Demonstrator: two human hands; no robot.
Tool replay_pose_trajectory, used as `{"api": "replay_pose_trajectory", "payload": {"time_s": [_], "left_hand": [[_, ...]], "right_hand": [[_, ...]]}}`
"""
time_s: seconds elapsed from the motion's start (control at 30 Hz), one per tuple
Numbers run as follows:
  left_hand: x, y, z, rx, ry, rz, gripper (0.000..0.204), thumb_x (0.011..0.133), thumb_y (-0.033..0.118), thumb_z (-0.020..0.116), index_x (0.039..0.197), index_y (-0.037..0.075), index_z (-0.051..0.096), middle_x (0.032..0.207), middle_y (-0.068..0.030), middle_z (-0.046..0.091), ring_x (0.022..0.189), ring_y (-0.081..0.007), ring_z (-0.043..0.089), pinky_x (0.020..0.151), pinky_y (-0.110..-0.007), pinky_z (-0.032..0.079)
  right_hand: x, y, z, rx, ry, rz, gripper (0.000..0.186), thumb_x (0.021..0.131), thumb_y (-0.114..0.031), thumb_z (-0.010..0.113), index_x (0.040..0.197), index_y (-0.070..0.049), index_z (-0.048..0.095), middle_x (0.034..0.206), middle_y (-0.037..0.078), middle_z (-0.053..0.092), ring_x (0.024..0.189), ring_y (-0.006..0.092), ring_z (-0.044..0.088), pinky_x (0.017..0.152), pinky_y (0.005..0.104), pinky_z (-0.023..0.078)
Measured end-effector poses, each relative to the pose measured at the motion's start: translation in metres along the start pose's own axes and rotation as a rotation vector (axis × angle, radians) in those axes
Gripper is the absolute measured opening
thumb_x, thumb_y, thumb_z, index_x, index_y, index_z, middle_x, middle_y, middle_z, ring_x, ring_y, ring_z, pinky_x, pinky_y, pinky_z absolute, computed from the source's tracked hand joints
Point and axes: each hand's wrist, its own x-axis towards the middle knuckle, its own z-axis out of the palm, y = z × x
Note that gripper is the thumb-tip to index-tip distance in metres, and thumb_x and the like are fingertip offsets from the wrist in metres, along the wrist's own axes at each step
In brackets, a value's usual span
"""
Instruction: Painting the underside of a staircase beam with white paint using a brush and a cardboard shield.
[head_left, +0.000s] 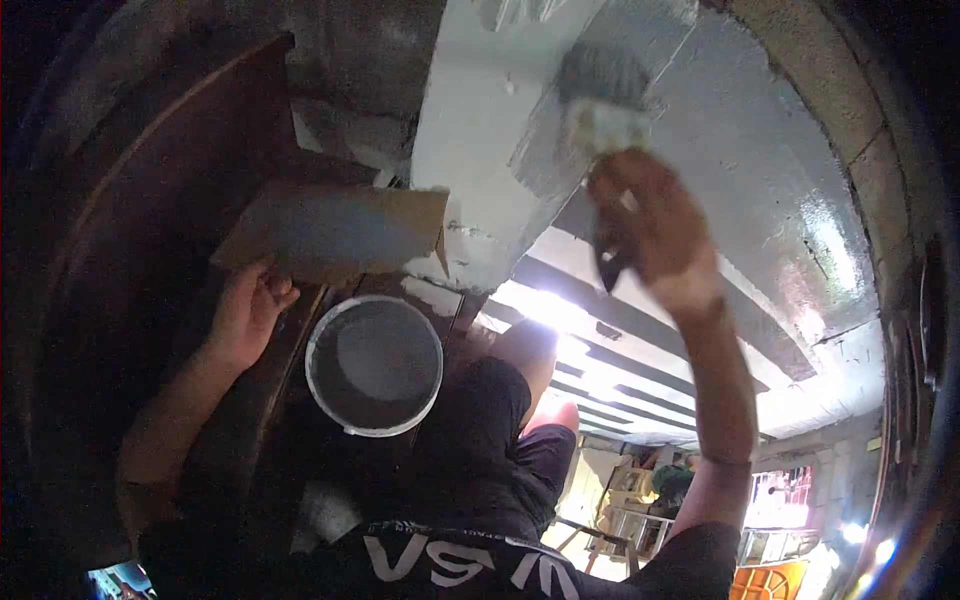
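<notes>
My right hand point(650, 225) grips a wide paintbrush point(607, 125), whose dark bristles lie over a grey, partly glossy painted surface point(750, 160) with lighter patches; hand and brush are blurred. My left hand point(250, 320) has its curled fingers on the lower left edge of a flat brown cardboard piece point(330, 225). Just right of that hand and below the cardboard stands a round bucket point(372, 432) of grey paint, beside my bent legs point(530, 370).
Dark brown boards point(160, 190) curve along the left, and a concrete block edge point(860, 150) runs up the right. Pale parallel slats point(630, 390) with bright gaps descend beyond my legs. Lower right are chairs point(630, 485), a metal ladder point(650, 525), a barred window point(785, 490) and an orange object point(760, 580).
</notes>
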Motion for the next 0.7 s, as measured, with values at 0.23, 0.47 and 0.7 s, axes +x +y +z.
{"api": "replay_pose_trajectory", "payload": {"time_s": [0.23,0.47,0.7], "left_hand": [[0.011,0.002,-0.013,0.001,0.018,-0.107,0.022,0.102,0.028,0.061,0.116,0.011,0.062,0.099,-0.0023,0.068,0.095,-0.0183,0.065,0.097,-0.043,0.051],[0.009,-0.003,-0.016,0.017,-0.017,-0.093,0.029,0.103,0.029,0.059,0.125,0.01,0.059,0.111,-0.0057,0.065,0.101,-0.0213,0.064,0.101,-0.043,0.05],[0.032,-0.006,0.017,0.211,0.024,-0.075,0.03,0.106,0.029,0.051,0.126,0.008,0.059,0.118,-0.0083,0.064,0.109,-0.0248,0.064,0.097,-0.043,0.053]], "right_hand": [[-0.051,-0.061,0.051,0.371,-0.147,0.156,0.029,0.088,-0.015,0.069,0.114,-0.003,0.067,0.109,0.016,0.07,0.102,0.0353,0.066,0.087,0.0415,0.058],[0.004,0.018,-0.004,0.144,0.319,0.08,0.023,0.084,-0.001,0.08,0.105,-0.005,0.074,0.107,0.01,0.075,0.099,0.0233,0.073,0.084,0.0337,0.059],[0.023,0.036,-0.046,-0.142,0.551,-0.149,0.026,0.081,-0.007,0.079,0.107,-0.005,0.075,0.105,0.012,0.076,0.099,0.028,0.073,0.085,0.0385,0.06]]}}
